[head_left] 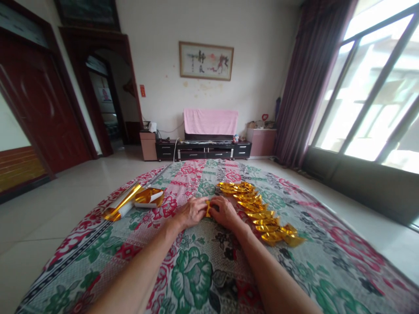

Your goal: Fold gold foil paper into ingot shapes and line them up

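A small piece of gold foil paper [208,209] lies at the middle of the flowered cloth, between my two hands. My left hand [194,211] has its fingers closed on the left side of the piece. From the right, my right hand [223,210] presses its curled fingers on the same piece. Both hands partly cover it. To the right of my right hand, several folded gold foil shapes [250,200] lie in a slanting row. Left of my left hand are a rolled gold sheet [126,201] and a curled gold and white stack [149,198].
The flowered cloth [193,274] covers the round surface under my arms. Beyond it stands a low black cabinet [206,152] with a pink cloth [211,122] above. A purple curtain [299,87] and windows are at the right, a red door [39,100] at the left.
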